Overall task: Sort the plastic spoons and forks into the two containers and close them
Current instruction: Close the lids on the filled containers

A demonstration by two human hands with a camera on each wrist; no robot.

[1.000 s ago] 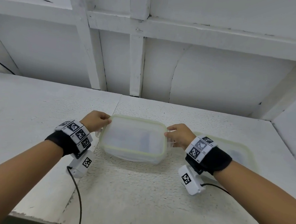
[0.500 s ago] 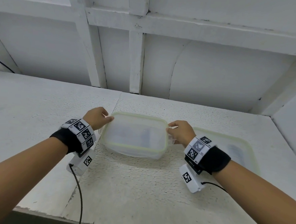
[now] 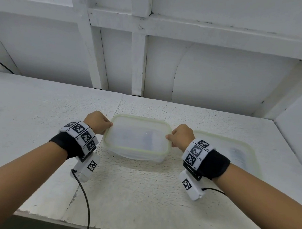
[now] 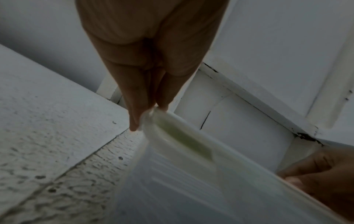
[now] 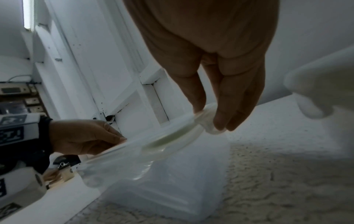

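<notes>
Head view: unlabelled lid [image 3: 136,133], both hands.

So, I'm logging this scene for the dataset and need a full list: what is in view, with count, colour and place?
container: one, translucent with a pale green lid seal, lidded, centre of the table, gripped at both short ends; contents blurred
second container: one, same colours, lidded, on the table to the right, behind the right wrist
table: one, white, rough-textured, fills the foreground
wall: white panels with white beams, behind the table
wrist cameras with marker bands: two, black and white, one per wrist
cable: black, from the left wrist camera
left hand: pinches the container's left lid tab
right hand: pinches the right tab
</notes>
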